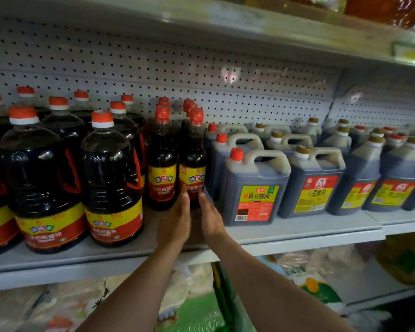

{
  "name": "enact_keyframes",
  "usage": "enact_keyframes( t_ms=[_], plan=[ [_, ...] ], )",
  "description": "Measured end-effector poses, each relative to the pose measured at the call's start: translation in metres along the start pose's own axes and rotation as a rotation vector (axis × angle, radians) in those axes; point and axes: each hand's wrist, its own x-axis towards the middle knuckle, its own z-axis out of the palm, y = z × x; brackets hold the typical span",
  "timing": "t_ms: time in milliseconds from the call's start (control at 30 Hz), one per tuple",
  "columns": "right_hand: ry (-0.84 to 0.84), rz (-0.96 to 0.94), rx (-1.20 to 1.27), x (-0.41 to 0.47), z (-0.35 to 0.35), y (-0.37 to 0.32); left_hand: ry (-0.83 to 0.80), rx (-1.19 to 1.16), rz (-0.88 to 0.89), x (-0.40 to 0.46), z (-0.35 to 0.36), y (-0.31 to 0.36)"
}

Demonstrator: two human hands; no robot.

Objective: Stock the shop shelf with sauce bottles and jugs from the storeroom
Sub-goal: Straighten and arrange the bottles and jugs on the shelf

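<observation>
Two rows of slim dark sauce bottles with red caps stand mid-shelf; the front right bottle [192,164] has a red and yellow label. My left hand [175,221] reaches in with straight fingers, its fingertips touching the lower left of that bottle. My right hand [210,218] lies flat beside it, fingertips at the bottle's lower right, next to a square jug [252,188] with a red cap. The neighbouring slim bottle [162,161] stands just left. Neither hand curls round anything.
Big round soy sauce jugs [110,178] fill the left of the grey shelf [297,232]. More square jugs [314,180] run off to the right. A perforated back panel [225,75] and an upper shelf close the space above. Bagged goods [197,307] lie on the lower level.
</observation>
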Motion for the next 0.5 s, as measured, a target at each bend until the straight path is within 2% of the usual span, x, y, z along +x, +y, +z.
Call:
enact_keyframes(
  t_ms=[100,167,267,333,400,500],
  plan=[
    [-0.022,0.016,0.051,-0.009,-0.011,-0.003,-0.032,-0.071,0.016,-0.004,-0.003,0.002],
    [0.026,-0.07,0.159,-0.025,-0.026,-0.005,-0.042,-0.067,0.005,-0.008,-0.009,0.002],
    [0.242,-0.209,0.261,-0.043,-0.068,-0.003,-0.014,-0.074,0.055,-0.015,-0.016,0.005],
    [0.426,-0.296,0.218,-0.047,-0.101,0.0,0.011,-0.125,0.082,-0.025,-0.009,0.013],
    [0.528,-0.319,0.144,-0.042,-0.13,0.007,0.002,-0.149,0.112,-0.038,0.009,0.026],
    [0.42,-0.236,0.058,-0.032,-0.159,0.022,-0.036,-0.131,0.122,-0.051,0.052,0.045]
  ],
)
